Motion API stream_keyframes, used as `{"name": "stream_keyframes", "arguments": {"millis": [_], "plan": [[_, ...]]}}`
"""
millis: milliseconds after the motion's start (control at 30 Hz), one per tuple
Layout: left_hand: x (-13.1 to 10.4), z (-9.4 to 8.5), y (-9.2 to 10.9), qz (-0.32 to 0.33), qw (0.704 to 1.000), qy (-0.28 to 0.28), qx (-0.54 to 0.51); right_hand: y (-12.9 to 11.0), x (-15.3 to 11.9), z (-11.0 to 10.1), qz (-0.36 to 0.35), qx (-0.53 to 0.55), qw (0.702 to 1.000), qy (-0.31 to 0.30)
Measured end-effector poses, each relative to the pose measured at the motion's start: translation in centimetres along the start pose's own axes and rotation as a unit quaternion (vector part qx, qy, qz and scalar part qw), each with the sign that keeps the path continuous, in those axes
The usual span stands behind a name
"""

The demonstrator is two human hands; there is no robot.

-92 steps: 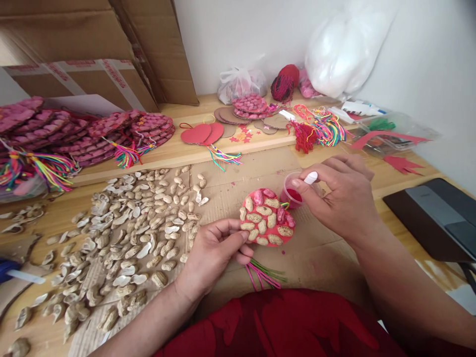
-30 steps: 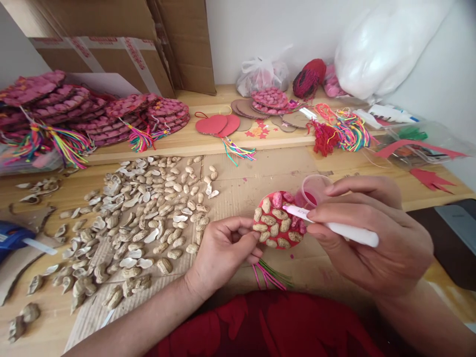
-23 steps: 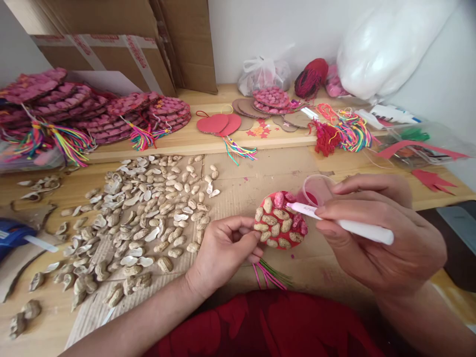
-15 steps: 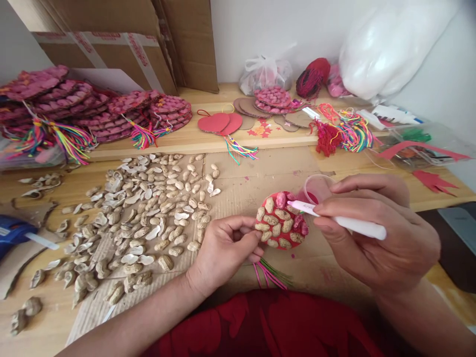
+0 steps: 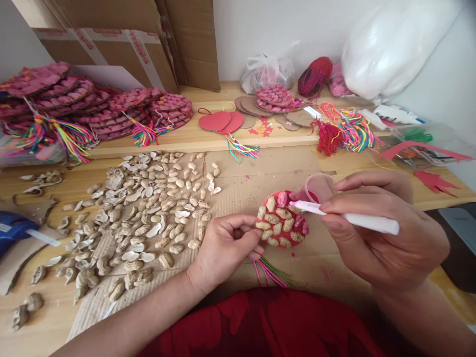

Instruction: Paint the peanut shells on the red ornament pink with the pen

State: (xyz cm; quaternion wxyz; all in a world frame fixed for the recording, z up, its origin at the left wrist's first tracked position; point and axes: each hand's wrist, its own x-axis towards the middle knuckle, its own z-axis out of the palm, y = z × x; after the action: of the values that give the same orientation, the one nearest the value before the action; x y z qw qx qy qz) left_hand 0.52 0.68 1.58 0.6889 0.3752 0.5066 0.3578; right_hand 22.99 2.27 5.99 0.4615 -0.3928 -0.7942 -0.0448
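My left hand (image 5: pixel 232 245) pinches the left edge of a round red disc (image 5: pixel 287 234) covered with peanut shells. Most shells on it are plain tan; several along its top and right side are pink. A tassel of pink and green cords (image 5: pixel 273 273) hangs from the near edge. In my right hand (image 5: pixel 386 233) is a white paint marker (image 5: pixel 366 222), held like a pen. The marker's pink tip is at a pink shell near the disc's top; whether it touches I cannot tell. A clear plastic cup (image 5: pixel 318 187) stands behind, partly hidden by my right fingers.
Loose peanut shells (image 5: pixel 148 203) spread over the cardboard sheet (image 5: pixel 238 178) on the left. A blue glue gun (image 5: pixel 15 230) lies at the far left. Stacks of pink shell-covered discs (image 5: pixel 137 109), red discs (image 5: pixel 215 120) and tassels (image 5: pixel 355 131) line the raised shelf behind.
My right hand and the marker have shifted slightly to the right, and the marker lies a little flatter. My left hand keeps its hold on the disc.
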Motion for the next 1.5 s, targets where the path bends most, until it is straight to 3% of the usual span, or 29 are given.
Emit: {"name": "stream_keyframes", "arguments": {"millis": [467, 1500], "plan": [[0.14, -0.11, -0.22, 0.012, 1.0, -0.013, -0.022, -0.34, 0.24, 0.28, 0.062, 0.029, 0.997, 0.04], [0.32, -0.57, -0.7, 0.025, 1.0, -0.006, -0.016, 0.1, 0.29, -0.43, 0.047, 0.058, 0.996, 0.042]]}}
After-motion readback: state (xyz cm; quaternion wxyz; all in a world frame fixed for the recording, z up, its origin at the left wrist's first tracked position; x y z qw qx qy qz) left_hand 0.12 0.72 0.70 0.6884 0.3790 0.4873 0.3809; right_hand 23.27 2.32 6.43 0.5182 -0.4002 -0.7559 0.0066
